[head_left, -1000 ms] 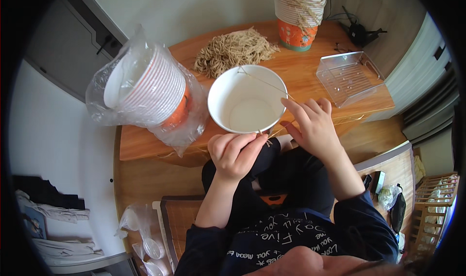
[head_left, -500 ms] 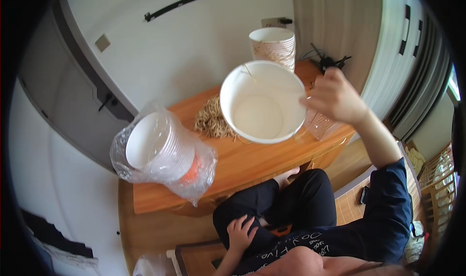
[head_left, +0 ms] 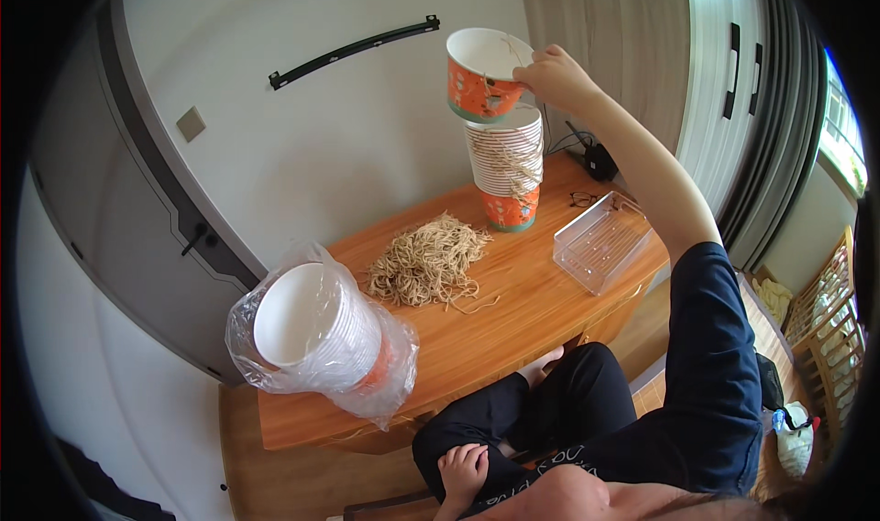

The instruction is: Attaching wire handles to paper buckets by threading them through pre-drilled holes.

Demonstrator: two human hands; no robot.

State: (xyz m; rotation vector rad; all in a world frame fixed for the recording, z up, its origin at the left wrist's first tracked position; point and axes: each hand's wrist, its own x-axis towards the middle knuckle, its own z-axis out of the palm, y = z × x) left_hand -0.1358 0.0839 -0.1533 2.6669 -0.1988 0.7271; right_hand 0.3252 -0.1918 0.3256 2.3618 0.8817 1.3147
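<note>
My right hand (head_left: 555,77) pinches the rim of an orange-and-white paper bucket (head_left: 481,92), which has a green base and a tan string over its rim. It hangs upright just above a tall stack of nested paper buckets (head_left: 506,159); I cannot tell whether they touch. Loose tan strings drape down the stack's side. My left hand (head_left: 463,471) lies flat on my leg with nothing in it. In front of the stack, on the wooden cabinet top, spreads a tangled pile of tan strings (head_left: 429,260).
At the left end of the cabinet (head_left: 440,351), a second stack of white buckets (head_left: 316,324) lies tilted in a clear plastic bag. A clear plastic tray (head_left: 600,243) sits at the right, near eyeglasses (head_left: 582,199) and a black device with cables (head_left: 598,161).
My right hand has carried the bucket away from me to above the far stack, where its orange side now shows. My left hand still rests on my leg.
</note>
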